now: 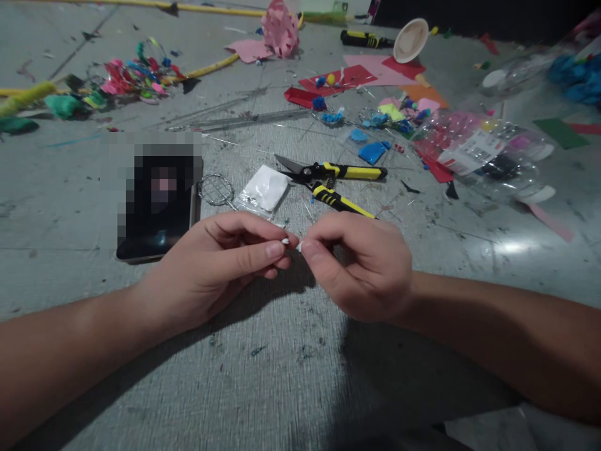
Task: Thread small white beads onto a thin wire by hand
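Observation:
My left hand (225, 263) pinches a tiny white piece (285, 241), soft-looking like clay, between thumb and forefinger. Almost touching it, my right hand (359, 260) is closed, with another white bit (299, 247) showing at its thumb and fingertip. Whether the two bits are joined cannot be made out. Just beyond the hands lies a small clear bag (265, 188) with a white lump in it. Black-and-yellow pruning shears (347, 172) rest beside the bag, blades apart. Left of the bag is a round twisted-wire piece (216, 189).
A dark-screened tablet or phone (154, 213), partly pixelated, lies left. Colourful clay-and-wire pieces (136, 75) sit farther back. At right are clear plastic packaging (483, 150) and red paper (338, 80). Behind are a paper cup (410, 41), a black-and-yellow tool (366, 39) and a pink paper ball (280, 30).

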The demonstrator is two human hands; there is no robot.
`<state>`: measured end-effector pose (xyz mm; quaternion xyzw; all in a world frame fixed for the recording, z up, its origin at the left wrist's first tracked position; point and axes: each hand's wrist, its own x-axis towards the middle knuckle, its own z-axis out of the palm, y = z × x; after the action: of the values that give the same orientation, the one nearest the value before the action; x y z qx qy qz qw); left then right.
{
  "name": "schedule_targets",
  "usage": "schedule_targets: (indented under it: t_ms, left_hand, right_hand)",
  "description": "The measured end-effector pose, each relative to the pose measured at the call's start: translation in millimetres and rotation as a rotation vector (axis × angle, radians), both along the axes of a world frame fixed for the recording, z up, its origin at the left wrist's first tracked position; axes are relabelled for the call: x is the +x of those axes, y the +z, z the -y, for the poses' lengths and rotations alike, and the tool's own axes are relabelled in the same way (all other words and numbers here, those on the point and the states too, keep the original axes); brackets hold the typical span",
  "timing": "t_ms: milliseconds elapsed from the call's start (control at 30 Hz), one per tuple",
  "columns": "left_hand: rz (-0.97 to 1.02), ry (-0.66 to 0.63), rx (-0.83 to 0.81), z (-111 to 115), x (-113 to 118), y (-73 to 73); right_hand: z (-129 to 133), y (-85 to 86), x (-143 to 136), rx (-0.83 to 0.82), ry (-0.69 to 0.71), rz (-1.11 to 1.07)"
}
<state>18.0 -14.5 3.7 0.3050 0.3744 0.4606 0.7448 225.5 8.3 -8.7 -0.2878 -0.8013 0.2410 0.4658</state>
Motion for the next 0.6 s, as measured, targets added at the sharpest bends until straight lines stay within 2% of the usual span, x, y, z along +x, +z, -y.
schedule_targets:
  t_ms: [200,433,600]
  left_hand:
    - [-0.003,-0.018,0.053,0.9,0.1,-3.2]
    - [0.014,-0.008,0.028,2.0,0.6,-1.7]
    - [0.055,-0.029,0.076,2.4,1.1,-5.5]
  right_hand:
    - [0.3,1.1,1.3,0.034,0.03,0.039]
    - [-0.3,3.9,1.0,0.088,-0.021,0.114]
    - [1.2,1.0,-0.4,0.058,-0.031,0.066]
